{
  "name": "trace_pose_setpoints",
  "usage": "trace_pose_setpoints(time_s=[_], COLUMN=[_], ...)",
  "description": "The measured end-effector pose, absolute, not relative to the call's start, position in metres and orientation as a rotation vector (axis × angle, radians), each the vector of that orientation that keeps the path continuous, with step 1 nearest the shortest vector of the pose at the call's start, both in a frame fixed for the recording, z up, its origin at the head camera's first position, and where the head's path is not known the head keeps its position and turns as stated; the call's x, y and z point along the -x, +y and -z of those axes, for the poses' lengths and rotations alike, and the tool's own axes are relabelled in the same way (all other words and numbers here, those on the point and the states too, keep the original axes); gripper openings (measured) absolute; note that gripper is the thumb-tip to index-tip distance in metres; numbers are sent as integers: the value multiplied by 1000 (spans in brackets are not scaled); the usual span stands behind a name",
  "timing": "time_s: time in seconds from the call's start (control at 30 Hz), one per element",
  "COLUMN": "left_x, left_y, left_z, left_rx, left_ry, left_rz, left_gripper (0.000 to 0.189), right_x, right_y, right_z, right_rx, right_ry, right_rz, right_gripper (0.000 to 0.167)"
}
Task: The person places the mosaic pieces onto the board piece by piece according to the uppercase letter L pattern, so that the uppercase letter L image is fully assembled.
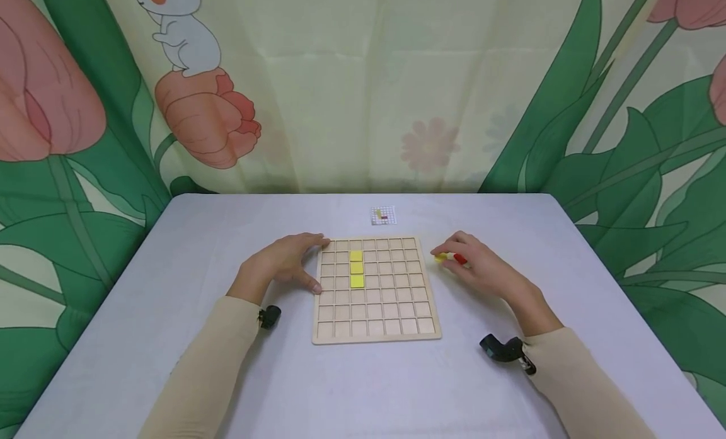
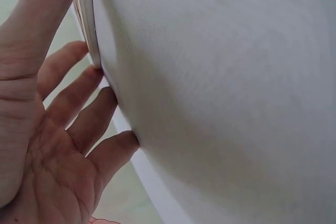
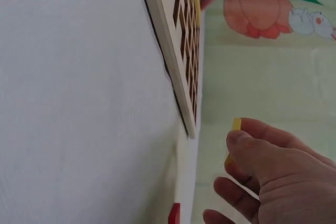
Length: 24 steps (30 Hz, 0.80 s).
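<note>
A square wooden grid board (image 1: pixel 377 339) lies flat on the table. Three yellow square tiles (image 1: pixel 357 281) fill a short column in its upper left part. My left hand (image 1: pixel 286 261) rests against the board's left side, thumb at the edge and fingertips at the far left corner, with fingers spread in the left wrist view. Just off the board's right side, my right hand (image 1: pixel 475 266) pinches a yellow tile (image 3: pixel 236 125) between thumb and fingers. Below that hand a red piece (image 3: pixel 174 214) sits on the table, partly covered by the fingers in the head view.
Behind the board lies a small card (image 1: pixel 382 215) printed with a grid and coloured squares. White cloth covers the table (image 1: pixel 363 388). A patterned curtain (image 1: pixel 351 99) hangs along the table's far edge and both sides.
</note>
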<state>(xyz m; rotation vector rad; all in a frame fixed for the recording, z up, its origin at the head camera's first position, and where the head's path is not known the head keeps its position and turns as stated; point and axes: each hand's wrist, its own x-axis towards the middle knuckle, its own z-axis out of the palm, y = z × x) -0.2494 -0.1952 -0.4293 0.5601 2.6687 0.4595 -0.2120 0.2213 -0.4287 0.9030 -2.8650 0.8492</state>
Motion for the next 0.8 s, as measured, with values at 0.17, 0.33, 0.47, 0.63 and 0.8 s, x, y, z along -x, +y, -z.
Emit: trace_pose_setpoints(time_s=[0.17, 0.33, 0.47, 0.63, 0.8], left_x=[247, 246, 247, 248, 249], left_y=[-196, -196, -196, -195, -194], left_z=[430, 431, 429, 427, 428], left_rx=[-544, -545, -549, -543, -549], left_ry=[2664, 2664, 2669, 2669, 2666], left_rz=[-461, -465, -457, -457, -464], left_gripper=[116, 117, 116, 117, 117], right_x=[215, 217, 219, 221, 222], right_y=[212, 204, 196, 184, 172], right_z=[431, 431, 430, 424, 422], right_rx=[-948, -965, -1002, -1046, -1062], right_ry=[-2841, -2848, -2841, -2815, -2832], right_rz=[-897, -879, -901, -945, -972], right_gripper=[25, 26, 26, 26, 26])
